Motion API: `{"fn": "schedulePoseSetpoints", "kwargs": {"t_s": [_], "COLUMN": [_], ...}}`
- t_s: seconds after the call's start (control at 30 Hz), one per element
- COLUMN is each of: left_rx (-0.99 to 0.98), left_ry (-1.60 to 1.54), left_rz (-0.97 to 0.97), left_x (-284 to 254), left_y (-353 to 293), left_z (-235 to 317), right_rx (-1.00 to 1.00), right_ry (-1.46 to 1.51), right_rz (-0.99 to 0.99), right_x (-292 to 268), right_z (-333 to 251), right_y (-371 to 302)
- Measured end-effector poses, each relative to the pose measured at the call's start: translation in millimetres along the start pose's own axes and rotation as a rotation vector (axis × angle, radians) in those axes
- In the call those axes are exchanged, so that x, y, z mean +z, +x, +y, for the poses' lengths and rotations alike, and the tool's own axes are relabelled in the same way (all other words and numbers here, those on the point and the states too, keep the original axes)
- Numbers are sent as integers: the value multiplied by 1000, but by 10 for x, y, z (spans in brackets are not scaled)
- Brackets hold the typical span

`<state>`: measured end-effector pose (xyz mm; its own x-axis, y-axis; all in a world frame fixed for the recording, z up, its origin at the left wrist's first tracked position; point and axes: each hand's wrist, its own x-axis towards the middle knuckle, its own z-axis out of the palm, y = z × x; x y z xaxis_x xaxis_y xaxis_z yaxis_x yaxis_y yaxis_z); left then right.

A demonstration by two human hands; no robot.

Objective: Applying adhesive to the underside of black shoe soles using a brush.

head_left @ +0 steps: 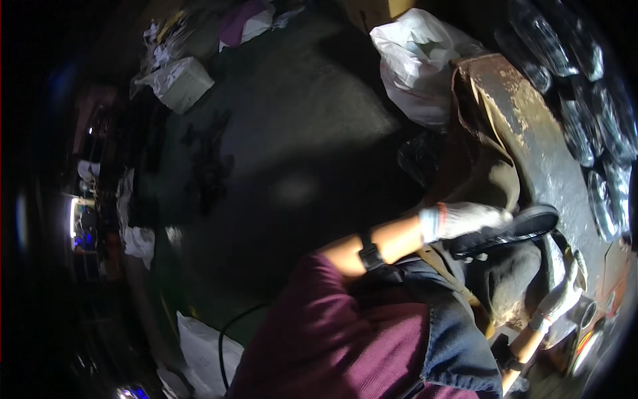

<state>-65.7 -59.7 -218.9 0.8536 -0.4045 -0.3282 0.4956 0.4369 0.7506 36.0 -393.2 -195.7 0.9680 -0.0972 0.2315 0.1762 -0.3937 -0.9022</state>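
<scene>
My left hand (469, 220), in a white knit glove, is closed on a black shoe sole (508, 233). The sole lies lengthwise over my lap, its rounded end pointing right. Farther right and lower, my right hand (560, 296), gloved the same way, has its fingers up beside a thin, shiny, clear plastic bag (553, 261). These fingers look bent round the bag's edge, though blur hides the exact grip. Grey worn cloth (512, 279) covers the area under the sole, between my hands.
A worn brown-grey bench (531, 133) runs along my right, brown sheeting (475, 159) hanging over its near side. Beyond lie several clear-wrapped black items (588, 123). A white plastic sack (422, 63) stands ahead. At far left are a white box (179, 85) and dark floor (299, 100).
</scene>
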Motion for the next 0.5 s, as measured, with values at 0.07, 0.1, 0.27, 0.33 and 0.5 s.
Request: {"fn": "schedulePoseSetpoints", "kwargs": {"t_s": [0.07,0.1,0.27,0.33,0.5], "left_rx": [98,223,1025,1655,1126], "left_ry": [-280,-490,-1360,-817,-1114], "left_rz": [32,202,-62,762,415], "left_x": [-541,-644,-1539,-2113,-2264], "left_y": [-590,-838,-2467,-3069,-1302], "left_z": [-120,-107,433,547,484], "right_rx": [-101,-116,-168,-263,-433], "right_ry": [66,65,-105,-128,-177], "right_rz": [-93,-93,-35,-131,-29], "right_x": [307,305,122,-179,-242], "right_z": [-136,-223,-73,491,1030], "right_y": [-7,33,196,352,-14]}}
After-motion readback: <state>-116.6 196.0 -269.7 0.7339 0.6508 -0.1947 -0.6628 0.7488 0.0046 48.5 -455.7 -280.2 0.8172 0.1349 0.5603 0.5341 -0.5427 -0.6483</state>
